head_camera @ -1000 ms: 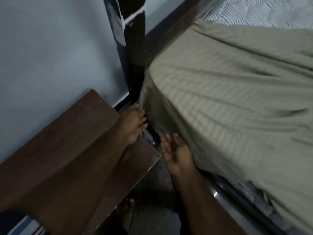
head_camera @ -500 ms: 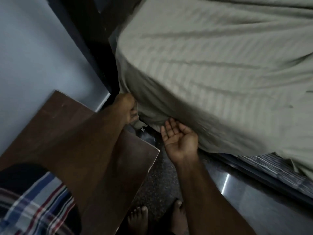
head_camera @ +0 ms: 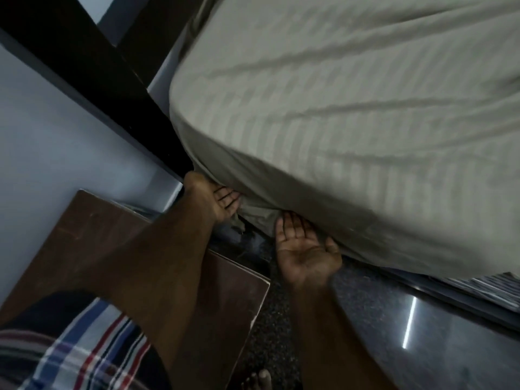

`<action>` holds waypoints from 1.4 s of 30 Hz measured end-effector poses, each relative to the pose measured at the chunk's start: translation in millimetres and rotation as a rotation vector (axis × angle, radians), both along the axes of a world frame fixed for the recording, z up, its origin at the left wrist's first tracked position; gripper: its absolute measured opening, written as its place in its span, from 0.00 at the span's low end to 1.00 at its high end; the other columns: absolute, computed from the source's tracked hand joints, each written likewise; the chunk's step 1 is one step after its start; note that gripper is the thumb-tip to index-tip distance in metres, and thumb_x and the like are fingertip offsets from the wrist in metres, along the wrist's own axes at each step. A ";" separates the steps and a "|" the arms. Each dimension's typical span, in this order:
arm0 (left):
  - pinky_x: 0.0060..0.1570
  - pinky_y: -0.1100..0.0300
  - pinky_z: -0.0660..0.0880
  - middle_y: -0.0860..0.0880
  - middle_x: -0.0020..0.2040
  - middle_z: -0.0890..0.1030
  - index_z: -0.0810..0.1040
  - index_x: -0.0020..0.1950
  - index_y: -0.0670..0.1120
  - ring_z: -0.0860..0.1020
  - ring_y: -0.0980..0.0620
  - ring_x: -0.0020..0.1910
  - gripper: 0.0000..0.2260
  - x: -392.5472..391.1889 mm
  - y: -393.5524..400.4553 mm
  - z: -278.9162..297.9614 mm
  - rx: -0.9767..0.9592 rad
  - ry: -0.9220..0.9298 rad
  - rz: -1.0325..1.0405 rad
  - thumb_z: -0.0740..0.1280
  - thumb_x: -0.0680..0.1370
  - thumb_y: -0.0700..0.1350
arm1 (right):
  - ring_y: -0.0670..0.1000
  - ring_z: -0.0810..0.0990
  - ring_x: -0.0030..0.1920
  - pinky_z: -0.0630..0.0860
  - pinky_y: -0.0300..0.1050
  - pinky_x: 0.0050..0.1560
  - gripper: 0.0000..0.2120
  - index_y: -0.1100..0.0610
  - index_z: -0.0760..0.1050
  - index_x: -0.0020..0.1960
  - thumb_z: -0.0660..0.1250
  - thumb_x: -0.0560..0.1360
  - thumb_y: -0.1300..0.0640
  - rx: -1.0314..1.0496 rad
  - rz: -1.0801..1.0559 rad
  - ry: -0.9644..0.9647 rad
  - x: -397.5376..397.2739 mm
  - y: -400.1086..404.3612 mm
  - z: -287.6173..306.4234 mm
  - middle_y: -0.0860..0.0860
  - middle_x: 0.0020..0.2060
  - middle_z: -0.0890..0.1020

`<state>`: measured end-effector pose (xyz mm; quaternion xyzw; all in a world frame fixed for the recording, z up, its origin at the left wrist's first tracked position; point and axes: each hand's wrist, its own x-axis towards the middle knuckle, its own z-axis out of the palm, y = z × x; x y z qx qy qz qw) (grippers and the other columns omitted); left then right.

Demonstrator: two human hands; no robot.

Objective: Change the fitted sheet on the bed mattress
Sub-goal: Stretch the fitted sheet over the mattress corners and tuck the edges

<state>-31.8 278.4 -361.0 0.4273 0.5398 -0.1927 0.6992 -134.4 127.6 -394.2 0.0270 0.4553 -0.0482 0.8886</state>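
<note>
Left hand (head_camera: 216, 202) fingers curl on the sheet (head_camera: 351, 122) hem at the mattress corner; right hand (head_camera: 305, 249) palm-up, fingers straight, tips under the hem (sheet covers corner).

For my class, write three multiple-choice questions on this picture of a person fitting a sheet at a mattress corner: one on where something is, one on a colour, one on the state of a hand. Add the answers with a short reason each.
1. Where is the right hand?
A. flat on top of the mattress
B. under the lower edge of the fitted sheet, near the corner
C. on the wooden table

2. What colour is the fitted sheet?
A. pale grey-green with faint stripes
B. bright red
C. dark blue

3. How is the right hand held?
A. clenched in a fist
B. gripping a pillow
C. palm up, fingers straight

Answers:
1 B, its fingertips reach beneath the sheet's hanging edge by the corner.
2 A, the cloth over the mattress is pale grey-green with faint woven stripes.
3 C, the palm faces the camera with the fingers extended.
</note>
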 end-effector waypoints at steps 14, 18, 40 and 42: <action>0.38 0.60 0.80 0.45 0.42 0.73 0.72 0.44 0.41 0.72 0.52 0.38 0.07 -1.5 -9.0 -14.1 0.199 0.137 -0.317 0.62 0.83 0.36 | 0.63 0.74 0.68 0.67 0.61 0.72 0.25 0.66 0.70 0.70 0.51 0.80 0.52 -0.064 0.138 0.035 -2.2 -1.9 3.6 0.64 0.67 0.76; 0.20 0.66 0.74 0.45 0.38 0.75 0.72 0.43 0.42 0.73 0.53 0.33 0.08 2.5 -3.7 -22.5 0.270 0.074 -0.352 0.64 0.81 0.34 | 0.62 0.71 0.71 0.65 0.60 0.73 0.25 0.66 0.69 0.70 0.50 0.81 0.52 -0.071 0.184 0.075 -10.8 4.4 7.9 0.63 0.68 0.75; 0.53 0.55 0.75 0.44 0.57 0.78 0.76 0.50 0.42 0.77 0.47 0.51 0.18 -9.8 -14.0 6.4 0.151 0.022 0.004 0.51 0.83 0.51 | 0.64 0.72 0.70 0.63 0.64 0.73 0.30 0.66 0.67 0.73 0.49 0.81 0.46 0.043 -0.007 0.052 0.0 8.8 5.4 0.65 0.68 0.75; 0.57 0.53 0.74 0.41 0.57 0.79 0.75 0.58 0.40 0.77 0.44 0.54 0.22 -13.2 -17.3 8.3 0.022 0.068 -0.045 0.48 0.83 0.53 | 0.65 0.73 0.69 0.63 0.65 0.73 0.29 0.65 0.68 0.72 0.50 0.80 0.47 0.052 -0.041 0.039 12.0 12.9 4.5 0.65 0.67 0.75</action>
